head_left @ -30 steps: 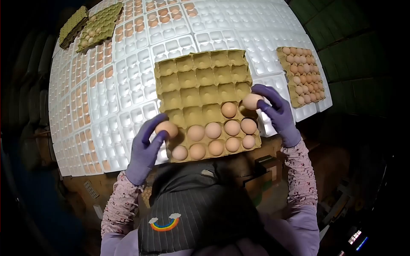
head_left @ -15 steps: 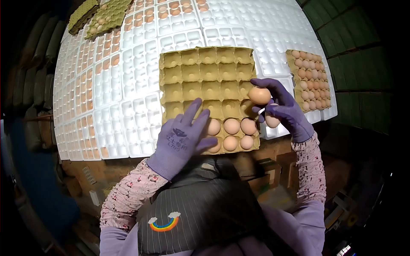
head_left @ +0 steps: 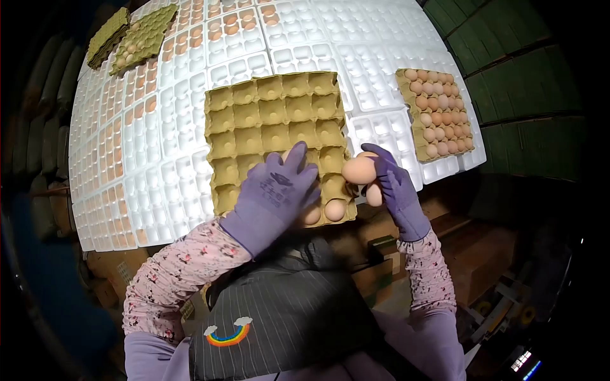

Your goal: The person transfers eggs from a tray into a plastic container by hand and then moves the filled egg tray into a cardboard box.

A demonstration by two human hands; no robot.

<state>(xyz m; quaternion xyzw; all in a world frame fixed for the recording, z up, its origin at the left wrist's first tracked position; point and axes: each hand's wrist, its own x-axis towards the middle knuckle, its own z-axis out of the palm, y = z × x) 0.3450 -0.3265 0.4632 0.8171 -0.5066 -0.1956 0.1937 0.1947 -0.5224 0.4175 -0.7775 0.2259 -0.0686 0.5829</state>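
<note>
Right hand [head_left: 403,202] curls round two eggs [head_left: 358,170], left hand [head_left: 270,202] half-open, hold unclear; the tray [head_left: 246,115] now shows fewer.

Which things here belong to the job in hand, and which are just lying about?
Job, it seems:
left hand
right hand
two held eggs
front pulp tray
white moulded trays
egg-filled tray

Apparently lying about:
green stacks, far right
dark bundles, far left

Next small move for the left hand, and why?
Probably raise the left hand gently, straight up off the egg tray: it covers part of the near rows, an egg seems to peek out by its fingers, its grip is hidden, and the right hand, beside the tray, holds two visible eggs.
</note>
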